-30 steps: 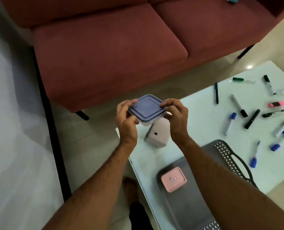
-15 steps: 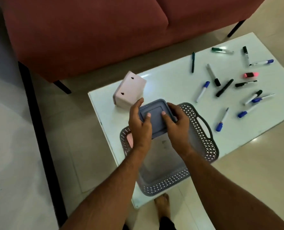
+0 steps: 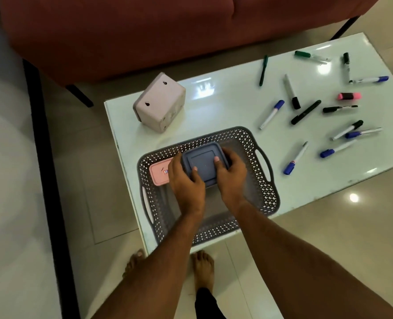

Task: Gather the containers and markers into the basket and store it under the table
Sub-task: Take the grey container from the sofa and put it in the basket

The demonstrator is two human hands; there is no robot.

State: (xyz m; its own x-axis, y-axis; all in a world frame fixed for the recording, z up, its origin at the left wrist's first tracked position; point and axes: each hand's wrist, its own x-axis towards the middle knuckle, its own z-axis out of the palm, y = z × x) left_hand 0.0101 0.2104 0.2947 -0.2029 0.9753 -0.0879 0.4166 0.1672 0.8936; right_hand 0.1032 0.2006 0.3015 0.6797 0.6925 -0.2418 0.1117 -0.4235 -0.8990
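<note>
Inside the basket (image 3: 263,196), both hands' fingers (image 3: 216,162) grip the blue container (image 3: 203,161).

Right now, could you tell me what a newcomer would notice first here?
Both hands, left hand and right hand, grip a blue-lidded container inside the grey basket beside a pink container. Markers lie scattered across the white table.

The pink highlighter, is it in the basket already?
No, the pink highlighter lies on the table among the markers, well outside the basket.
</note>
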